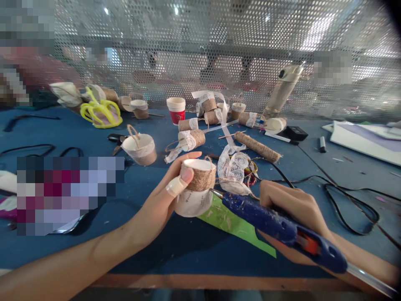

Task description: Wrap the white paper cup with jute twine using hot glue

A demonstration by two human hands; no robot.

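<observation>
Left hand (165, 198) pinching twine-wrapped cup (202, 179), thumb in front and fingers behind, cup mouth up, white below the twine, held at the near middle of the blue table (150, 260). Right hand (290, 202) closed around blue glue gun (266, 218), nozzle at the right side of the twine's lower edge, can't tell if touching. Green strip (242, 233) lies below the gun, lace bundle (234, 169) just beyond, twine roll (258, 146) farther right.
</observation>
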